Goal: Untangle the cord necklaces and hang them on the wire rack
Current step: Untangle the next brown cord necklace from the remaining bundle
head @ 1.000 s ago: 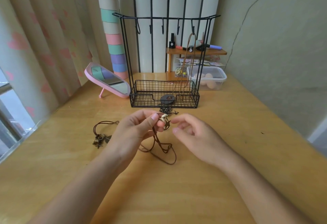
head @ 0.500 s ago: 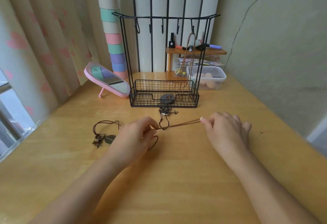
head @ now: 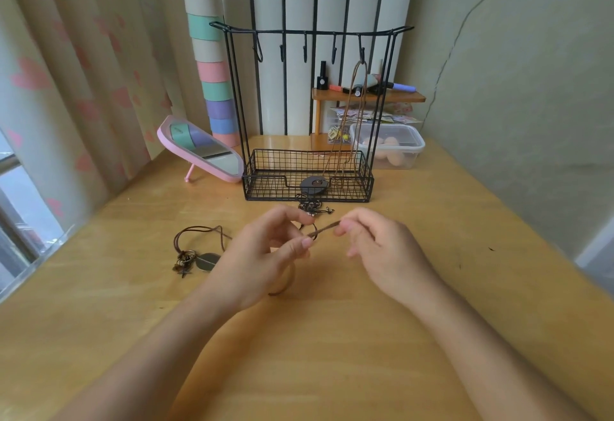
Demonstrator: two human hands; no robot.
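Note:
A short stretch of brown cord necklace (head: 324,229) runs between my two hands above the wooden table. My left hand (head: 265,254) pinches one end of it with thumb and forefinger, and my right hand (head: 382,247) pinches the other. Its small pendant cluster (head: 312,208) lies just beyond my fingers. A second cord necklace (head: 196,247) with a dark disc and charms lies on the table to the left. The black wire rack (head: 307,174) stands behind, with one necklace (head: 355,114) hung from its right hook and a dark disc pendant at the basket front.
A pink tilted mirror (head: 202,149) stands left of the rack. Behind the rack are a clear lidded box (head: 388,146) and a small wooden shelf (head: 368,96) with bottles. Curtains hang on the left and a wall runs along the right.
My right hand first pulled the cord far out to the right, then came back toward my left hand, so the stretched cord is now short. My left hand has lifted slightly.

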